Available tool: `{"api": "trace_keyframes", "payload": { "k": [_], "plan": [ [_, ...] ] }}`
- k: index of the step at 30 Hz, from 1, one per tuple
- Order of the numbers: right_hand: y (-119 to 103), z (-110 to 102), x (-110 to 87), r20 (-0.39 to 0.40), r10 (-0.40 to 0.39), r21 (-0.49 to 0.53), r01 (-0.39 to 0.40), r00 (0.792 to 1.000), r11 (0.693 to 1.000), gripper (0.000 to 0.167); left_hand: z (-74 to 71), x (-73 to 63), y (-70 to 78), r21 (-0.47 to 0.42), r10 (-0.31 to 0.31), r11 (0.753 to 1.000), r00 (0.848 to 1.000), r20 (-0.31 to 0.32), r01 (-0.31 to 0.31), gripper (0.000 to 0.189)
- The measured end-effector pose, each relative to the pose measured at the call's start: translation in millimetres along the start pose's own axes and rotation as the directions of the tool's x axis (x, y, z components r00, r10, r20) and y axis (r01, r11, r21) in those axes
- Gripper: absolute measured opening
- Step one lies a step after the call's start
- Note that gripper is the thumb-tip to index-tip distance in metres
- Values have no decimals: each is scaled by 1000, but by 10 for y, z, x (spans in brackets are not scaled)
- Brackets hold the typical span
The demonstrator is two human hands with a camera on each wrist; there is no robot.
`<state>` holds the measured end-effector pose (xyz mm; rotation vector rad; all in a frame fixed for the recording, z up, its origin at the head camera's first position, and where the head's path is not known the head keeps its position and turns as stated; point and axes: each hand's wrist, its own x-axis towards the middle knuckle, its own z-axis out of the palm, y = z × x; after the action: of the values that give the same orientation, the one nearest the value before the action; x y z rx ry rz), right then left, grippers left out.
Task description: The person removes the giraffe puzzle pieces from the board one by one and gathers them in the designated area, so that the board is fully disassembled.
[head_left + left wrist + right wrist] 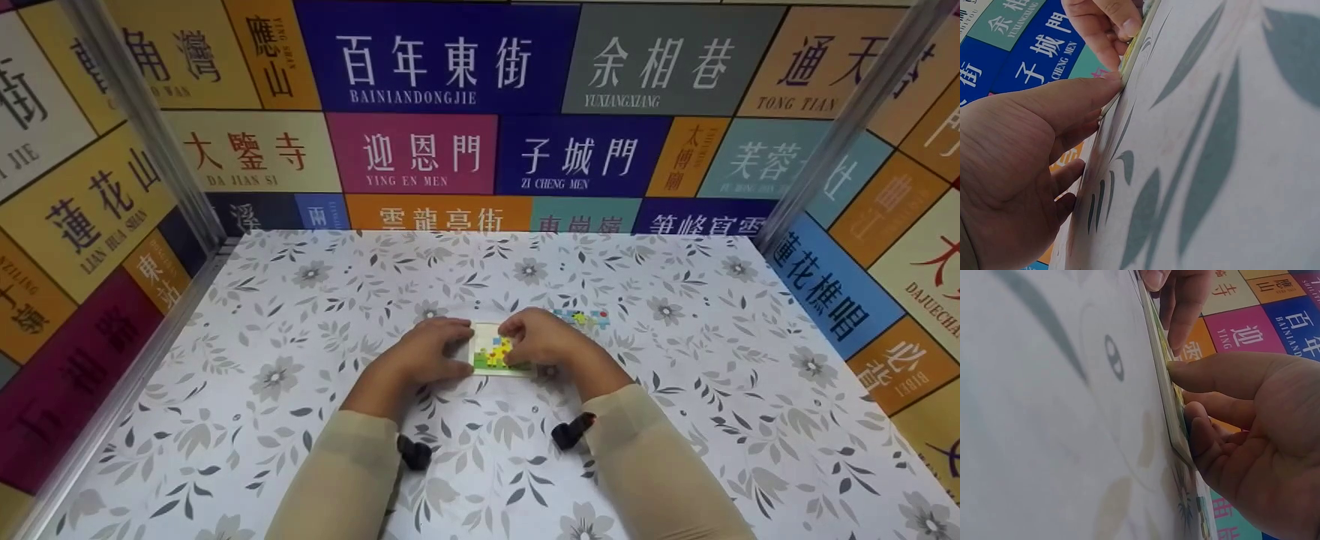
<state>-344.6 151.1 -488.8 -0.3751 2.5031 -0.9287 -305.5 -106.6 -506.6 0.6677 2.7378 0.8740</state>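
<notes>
I have the puzzle board lying about midway between the table's left and right edges, nearer the far edge than the bottom of my view. Its yellow-and-green picture is partly covered. The left hand grips the board's left edge, thumb at the near corner, fingers at the far one. If that grip slackens, I'd expect a sideways push to slide or turn the board. The right hand is curled over the right side, thumb touching the picture; I cannot tell whether it pinches a piece. Pressing off-centre there could tip a piece or knock its neighbours out of line, and those fingers hide the spot from me. Beyond the board's far right corner, loose coloured pieces lie just beside the right hand; a careless knuckle could scatter them towards the right edge of the table.
</notes>
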Motion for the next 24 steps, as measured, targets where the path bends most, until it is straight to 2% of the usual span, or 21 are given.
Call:
{"api": "trace_keyframes", "payload": {
  "k": [8, 15, 24],
  "plan": [
    [48, 3, 15, -5, 1, 27, -1, 1000, 1000, 41, -7, 4, 11, -3, -23, 1000, 1000, 17, 23, 65],
    [44, -3, 32, 4, -20, 20, 20, 1000, 1000, 53, -13, -1, 14, 0, -11, 1000, 1000, 9, 11, 66],
    [63, 14, 38, -16, -90, -17, 90, 996, 996, 51, -7, 8, 5, 1, -12, 1000, 1000, 9, 12, 66]
  ]
}}
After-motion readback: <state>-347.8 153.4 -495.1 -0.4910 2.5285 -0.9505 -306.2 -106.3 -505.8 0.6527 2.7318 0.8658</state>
